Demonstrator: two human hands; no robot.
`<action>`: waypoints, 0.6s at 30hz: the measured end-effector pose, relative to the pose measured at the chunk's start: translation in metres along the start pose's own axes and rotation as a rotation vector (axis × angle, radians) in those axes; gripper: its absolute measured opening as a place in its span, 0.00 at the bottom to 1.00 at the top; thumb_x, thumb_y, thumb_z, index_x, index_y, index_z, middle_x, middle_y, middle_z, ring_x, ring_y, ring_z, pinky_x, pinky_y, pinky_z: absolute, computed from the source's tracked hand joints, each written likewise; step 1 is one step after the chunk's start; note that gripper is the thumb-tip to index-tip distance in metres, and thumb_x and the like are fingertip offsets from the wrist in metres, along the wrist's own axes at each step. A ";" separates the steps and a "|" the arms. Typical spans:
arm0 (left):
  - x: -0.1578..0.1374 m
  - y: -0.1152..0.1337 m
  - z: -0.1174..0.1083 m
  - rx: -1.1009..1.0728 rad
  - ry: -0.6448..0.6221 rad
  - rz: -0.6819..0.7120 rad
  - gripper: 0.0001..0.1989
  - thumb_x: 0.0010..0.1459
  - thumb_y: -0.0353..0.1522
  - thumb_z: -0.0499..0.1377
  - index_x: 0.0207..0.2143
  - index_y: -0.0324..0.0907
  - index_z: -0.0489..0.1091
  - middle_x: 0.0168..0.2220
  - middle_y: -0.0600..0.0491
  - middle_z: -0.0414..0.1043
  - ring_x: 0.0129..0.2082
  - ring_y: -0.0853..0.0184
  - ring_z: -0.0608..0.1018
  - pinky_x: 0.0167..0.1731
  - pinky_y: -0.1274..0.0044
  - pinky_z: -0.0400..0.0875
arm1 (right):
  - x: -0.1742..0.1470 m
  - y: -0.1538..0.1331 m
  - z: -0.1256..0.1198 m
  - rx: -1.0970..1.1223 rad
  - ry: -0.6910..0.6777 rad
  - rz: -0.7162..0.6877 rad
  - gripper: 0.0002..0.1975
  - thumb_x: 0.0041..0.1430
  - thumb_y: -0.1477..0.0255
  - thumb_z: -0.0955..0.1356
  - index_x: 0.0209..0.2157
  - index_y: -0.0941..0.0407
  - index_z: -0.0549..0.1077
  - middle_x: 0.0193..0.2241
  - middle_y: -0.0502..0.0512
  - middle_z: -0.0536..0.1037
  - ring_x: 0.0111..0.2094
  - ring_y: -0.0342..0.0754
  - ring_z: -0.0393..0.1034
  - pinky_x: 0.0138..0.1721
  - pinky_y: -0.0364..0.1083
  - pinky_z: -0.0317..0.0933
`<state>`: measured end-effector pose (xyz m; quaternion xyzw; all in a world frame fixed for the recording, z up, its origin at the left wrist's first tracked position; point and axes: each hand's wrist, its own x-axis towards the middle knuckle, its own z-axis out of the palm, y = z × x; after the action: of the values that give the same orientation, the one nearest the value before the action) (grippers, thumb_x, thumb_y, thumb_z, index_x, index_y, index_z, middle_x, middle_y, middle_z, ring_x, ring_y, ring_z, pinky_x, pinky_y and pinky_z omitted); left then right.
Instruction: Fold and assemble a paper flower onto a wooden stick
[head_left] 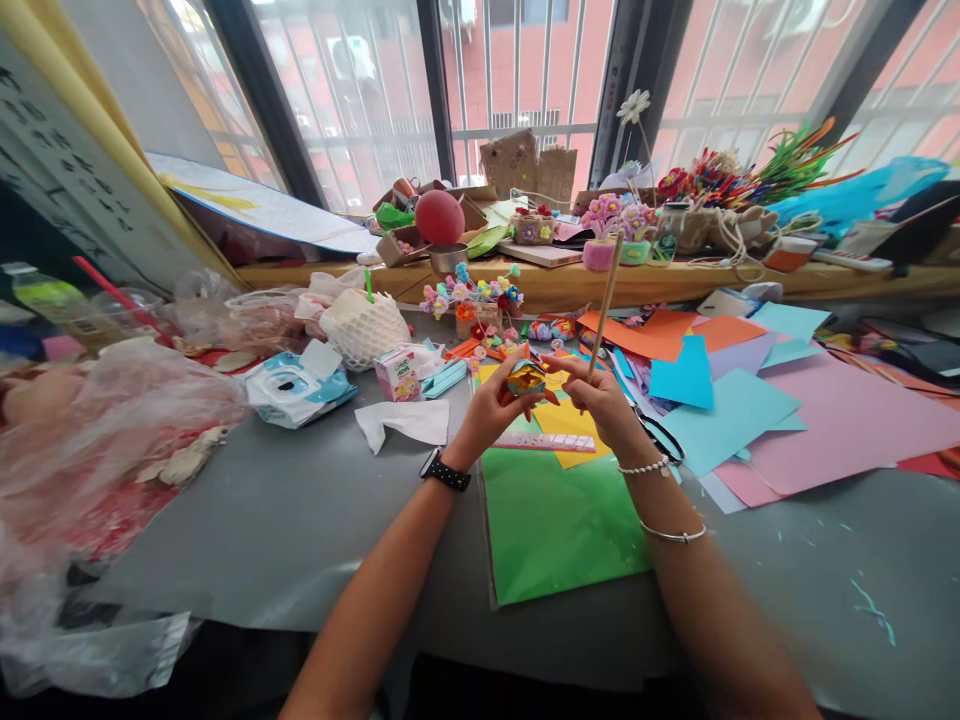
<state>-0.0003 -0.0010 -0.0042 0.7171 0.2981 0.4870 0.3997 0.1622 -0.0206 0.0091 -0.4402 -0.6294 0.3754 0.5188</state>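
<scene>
My left hand [495,402], with a black watch on its wrist, is closed around a small folded-paper piece [527,377] in teal, yellow and orange. Between the fingers of my right hand [600,400] a thin wooden stick [607,300] stands nearly upright. The right index finger reaches toward the paper piece; I cannot tell whether it touches. Below both hands lie yellow paper [576,457], a pink patterned ruler [547,441] and a large green sheet [562,530]. Black-handled scissors [661,436] are partly hidden behind my right wrist.
Coloured paper sheets [862,420] spread to the right. A wipes pack [296,385], a small pink box [397,376] and a netted white fruit [364,328] stand left, beside plastic bags [112,430]. Craft flowers [472,295] sit behind; a red ball [439,218] rests on the sill.
</scene>
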 end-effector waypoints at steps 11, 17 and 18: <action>0.003 0.002 -0.004 -0.219 -0.048 0.003 0.32 0.48 0.31 0.60 0.56 0.47 0.54 0.40 0.50 0.69 0.28 0.74 0.72 0.24 0.83 0.68 | 0.002 0.001 -0.006 -0.127 0.027 -0.165 0.17 0.51 0.74 0.61 0.42 0.51 0.72 0.36 0.52 0.68 0.25 0.39 0.57 0.23 0.41 0.53; 0.000 0.013 -0.007 -0.345 -0.213 -0.094 0.30 0.50 0.32 0.58 0.56 0.45 0.53 0.41 0.46 0.69 0.31 0.69 0.74 0.23 0.82 0.67 | 0.006 0.003 -0.010 -0.215 0.147 -0.230 0.13 0.53 0.66 0.64 0.40 0.53 0.71 0.29 0.51 0.71 0.21 0.38 0.56 0.23 0.42 0.54; 0.000 0.014 -0.007 -0.348 -0.234 -0.110 0.30 0.50 0.32 0.59 0.55 0.45 0.54 0.41 0.46 0.69 0.31 0.69 0.74 0.23 0.82 0.67 | 0.006 0.004 -0.009 -0.208 0.141 -0.230 0.11 0.52 0.65 0.65 0.36 0.54 0.72 0.27 0.51 0.71 0.21 0.39 0.57 0.24 0.42 0.55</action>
<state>-0.0067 -0.0062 0.0096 0.6716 0.1997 0.4218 0.5755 0.1716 -0.0139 0.0093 -0.4420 -0.6731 0.2142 0.5529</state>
